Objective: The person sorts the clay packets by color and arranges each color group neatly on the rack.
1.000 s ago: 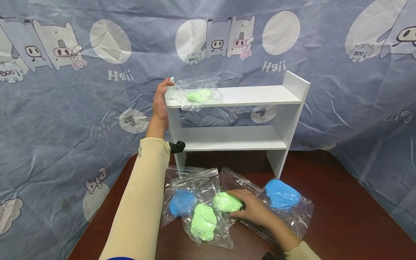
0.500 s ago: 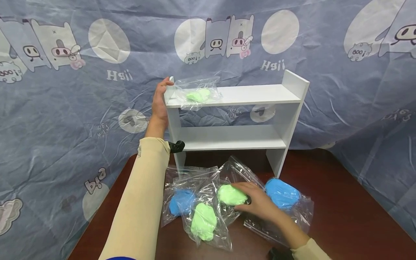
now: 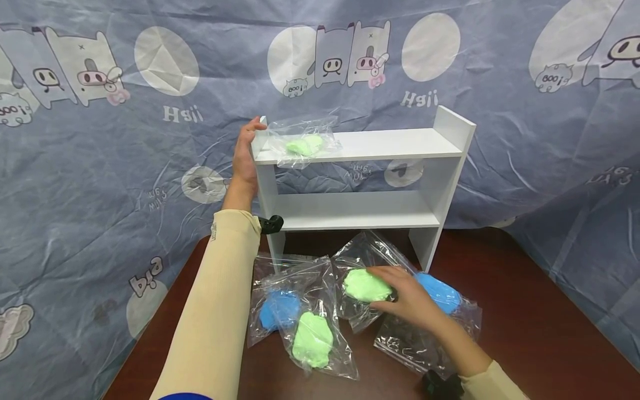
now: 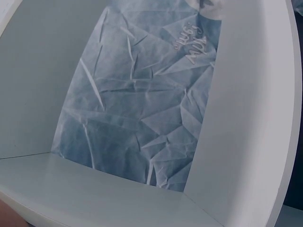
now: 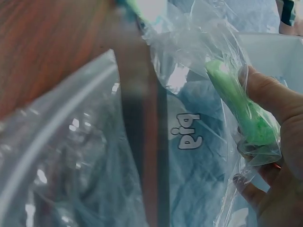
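Note:
My left hand (image 3: pixel 245 155) grips the top of the left side panel of a white two-tier shelf (image 3: pixel 387 144), fingertips over its edge. In the left wrist view only a bit of that hand (image 4: pixel 10 215) shows beside the shelf's side panel (image 4: pixel 90 189). My right hand (image 3: pixel 412 297) pinches a clear plastic bag with a light green clay-like lump (image 3: pixel 366 285), in front of the shelf. Up close in the right wrist view, the thumb presses one side of the green lump (image 5: pixel 241 104) through the plastic, with fingers on the other side.
Another bagged green lump (image 3: pixel 306 145) lies on the shelf's top board at the left. On the brown table (image 3: pixel 525 311), a bagged blue lump (image 3: pixel 280 310) and a bagged green lump (image 3: pixel 313 340) overlap at the left. A further bagged blue lump (image 3: pixel 440 293) lies behind my right forearm.
My right hand has moved the bagged green lump up and to the right, away from the left-hand bags and toward the shelf. The left hand stays on the shelf.

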The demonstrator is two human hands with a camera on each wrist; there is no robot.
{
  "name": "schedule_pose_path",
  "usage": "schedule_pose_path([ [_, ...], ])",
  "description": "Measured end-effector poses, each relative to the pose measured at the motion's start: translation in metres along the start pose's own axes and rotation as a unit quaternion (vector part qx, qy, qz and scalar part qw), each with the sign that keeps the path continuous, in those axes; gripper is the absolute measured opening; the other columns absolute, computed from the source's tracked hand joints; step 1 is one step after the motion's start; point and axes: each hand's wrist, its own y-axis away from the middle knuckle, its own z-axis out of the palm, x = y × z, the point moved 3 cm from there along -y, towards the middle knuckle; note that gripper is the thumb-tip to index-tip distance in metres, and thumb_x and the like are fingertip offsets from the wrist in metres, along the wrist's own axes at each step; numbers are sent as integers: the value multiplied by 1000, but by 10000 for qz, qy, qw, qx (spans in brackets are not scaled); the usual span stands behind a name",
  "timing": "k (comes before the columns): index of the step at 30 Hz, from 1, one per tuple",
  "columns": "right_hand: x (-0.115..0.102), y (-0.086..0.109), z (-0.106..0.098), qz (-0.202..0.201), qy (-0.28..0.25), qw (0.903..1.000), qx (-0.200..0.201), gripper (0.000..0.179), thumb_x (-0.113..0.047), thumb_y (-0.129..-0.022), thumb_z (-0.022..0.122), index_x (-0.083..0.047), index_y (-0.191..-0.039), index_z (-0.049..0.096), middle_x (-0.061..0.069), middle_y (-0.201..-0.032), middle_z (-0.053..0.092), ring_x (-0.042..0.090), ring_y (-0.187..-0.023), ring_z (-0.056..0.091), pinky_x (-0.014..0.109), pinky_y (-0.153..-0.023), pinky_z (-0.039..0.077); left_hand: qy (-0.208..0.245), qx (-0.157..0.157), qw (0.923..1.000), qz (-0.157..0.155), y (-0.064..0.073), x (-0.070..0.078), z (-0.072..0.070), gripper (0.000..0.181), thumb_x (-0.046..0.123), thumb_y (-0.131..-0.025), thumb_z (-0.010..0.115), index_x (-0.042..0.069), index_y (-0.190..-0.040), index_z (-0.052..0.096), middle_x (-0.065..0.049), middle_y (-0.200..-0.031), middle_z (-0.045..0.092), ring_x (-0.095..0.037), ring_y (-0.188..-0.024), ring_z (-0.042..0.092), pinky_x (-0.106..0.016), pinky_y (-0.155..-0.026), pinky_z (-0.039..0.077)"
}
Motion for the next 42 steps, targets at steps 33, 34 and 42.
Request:
schedule_pose_path([
  [33,-46,-19,-104,-646,145,9914,1129,78,-18,-72,89,-20,-142,55,3,-138,63,24,-127,54,41,-99,45,14,-116,9998,-147,2,-4,0,27,25,-93,34,18,-105,58,-4,-165,27,-22,-148,28,-27,-101,37],
  [34,-48,-20,-107,-649,161,9908,1176,78,-17,-72,89,-20,-142,56,3,-137,63,23,-127,54,37,-99,45,6,-122,9998,-144,2,-4,-1,27,25,-93,34,19,-105,58,-4,-165,27,-22,-148,28,-27,-102,37],
  [42,-60,-30,-133,-512,-134,9890,1379,79,-16,-73,88,-27,-143,54,-1,-141,60,5,-128,49,12,-96,36,-132,-84,9998,-93,1,-1,0,26,26,-94,34,22,-102,58,-3,-164,29,-20,-150,26,-30,-108,33],
])
